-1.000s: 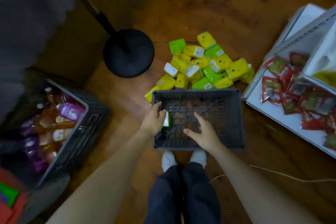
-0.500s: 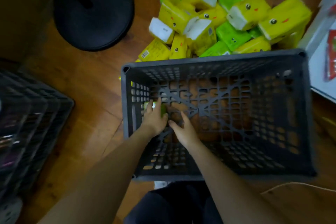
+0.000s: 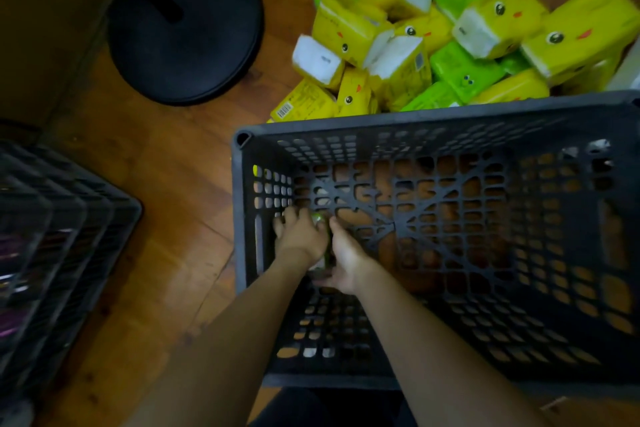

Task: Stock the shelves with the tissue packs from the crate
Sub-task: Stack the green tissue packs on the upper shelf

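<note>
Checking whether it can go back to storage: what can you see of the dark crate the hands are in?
The crate is a dark grey moulded plastic box, rectangular, open-topped, standing upright on the wooden floor. Its walls and bottom are perforated lattice, so floor shows through. It is almost empty: one mostly hidden green tissue pack lies near its left wall, held by the left hand, beside the right hand. A heap of packs lies behind its far wall.

I am reaching into the dark grey slotted crate [image 3: 433,116] standing upright on the floor, gripping what seems to be a small green tissue pack [image 3: 319,219] between my left hand [image 3: 298,236] and right hand [image 3: 346,262] by its left wall, while yellow and green tissue packs [image 3: 398,45] are lying heaped just beyond its far rim.
</note>
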